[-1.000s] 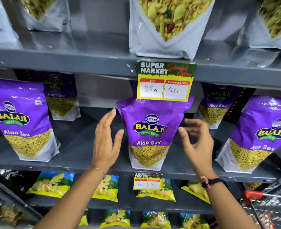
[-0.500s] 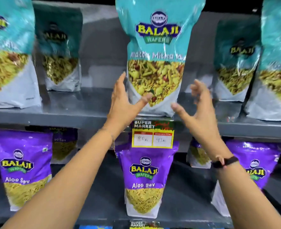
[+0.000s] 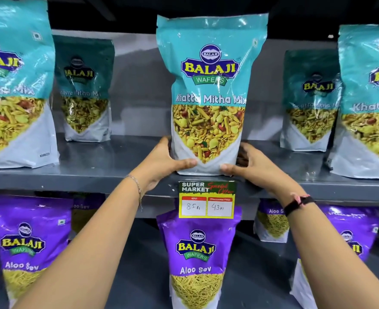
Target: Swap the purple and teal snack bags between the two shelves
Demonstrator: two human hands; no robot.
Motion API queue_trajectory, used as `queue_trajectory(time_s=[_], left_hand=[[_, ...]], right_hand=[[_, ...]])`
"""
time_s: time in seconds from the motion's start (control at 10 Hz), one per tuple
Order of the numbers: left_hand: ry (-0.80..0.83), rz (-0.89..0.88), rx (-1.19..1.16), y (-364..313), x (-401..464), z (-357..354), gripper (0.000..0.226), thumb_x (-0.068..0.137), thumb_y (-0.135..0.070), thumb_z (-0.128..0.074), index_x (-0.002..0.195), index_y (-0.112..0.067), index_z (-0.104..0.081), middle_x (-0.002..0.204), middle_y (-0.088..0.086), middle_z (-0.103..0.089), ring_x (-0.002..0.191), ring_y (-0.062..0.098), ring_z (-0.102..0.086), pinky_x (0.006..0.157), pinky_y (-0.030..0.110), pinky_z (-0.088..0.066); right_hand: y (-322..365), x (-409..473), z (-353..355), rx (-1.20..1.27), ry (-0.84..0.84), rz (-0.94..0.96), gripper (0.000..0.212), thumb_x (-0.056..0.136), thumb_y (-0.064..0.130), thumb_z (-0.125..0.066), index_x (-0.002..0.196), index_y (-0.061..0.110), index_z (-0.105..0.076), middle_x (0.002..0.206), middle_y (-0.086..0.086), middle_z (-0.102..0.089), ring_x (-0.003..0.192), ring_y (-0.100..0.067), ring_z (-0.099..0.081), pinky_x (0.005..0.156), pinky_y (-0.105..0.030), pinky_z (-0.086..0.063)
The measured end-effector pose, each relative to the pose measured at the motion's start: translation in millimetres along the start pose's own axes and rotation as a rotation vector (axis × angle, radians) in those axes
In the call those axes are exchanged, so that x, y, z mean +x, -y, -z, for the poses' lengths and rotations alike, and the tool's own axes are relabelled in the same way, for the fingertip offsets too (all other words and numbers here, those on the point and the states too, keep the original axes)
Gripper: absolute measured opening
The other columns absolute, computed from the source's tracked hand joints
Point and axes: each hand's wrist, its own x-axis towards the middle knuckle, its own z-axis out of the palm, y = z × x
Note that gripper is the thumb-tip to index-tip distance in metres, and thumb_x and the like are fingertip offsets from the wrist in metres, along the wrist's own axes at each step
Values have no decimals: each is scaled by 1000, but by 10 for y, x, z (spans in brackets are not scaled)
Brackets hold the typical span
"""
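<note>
A teal Khatta Mitha Mix bag [image 3: 209, 90] stands upright at the middle of the upper shelf [image 3: 108, 175]. My left hand [image 3: 164, 161] grips its lower left side and my right hand [image 3: 248, 163] grips its lower right side, thumbs pressed on the bag's white front. Directly below, on the lower shelf [image 3: 144, 253], stands a purple Aloo Sev bag [image 3: 197, 250], untouched. My fingers behind the teal bag are hidden.
More teal bags stand on the upper shelf at left [image 3: 14, 85], back left [image 3: 85, 88], back right [image 3: 310, 101] and right [image 3: 369, 101]. Purple bags stand at lower left [image 3: 28, 241] and lower right [image 3: 351, 237]. A price tag [image 3: 207, 199] hangs from the upper shelf's edge.
My hands rose from beside the purple bag on the lower shelf to the upper shelf and closed on the base of the teal bag. The view tilted upward.
</note>
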Motion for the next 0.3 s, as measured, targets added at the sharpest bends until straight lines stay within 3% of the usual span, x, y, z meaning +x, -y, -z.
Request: queue_trajectory(time_s=[0.1,0.3], left_hand=[[-8,2,2,1,-2,-5,78,59,-12,-77,125,-11,-35,132,10,-49,120,23,-47,107,43,-37],[-4,-15,-3,-84,-105,-28,98,46,-36,-75,129,-15,-28,140,8,-40,127,23,-39,111,45,-31]], right_hand=[[18,-15,-3,-5,12,3,61,71,17,-70,124,14,-40,117,6,-53,103,-7,-54,80,-9,-48],[35,-54,10,2,-2,-37,70,69,22,-72,128,14,-35,135,-3,-48,117,-14,-49,103,-32,-39]])
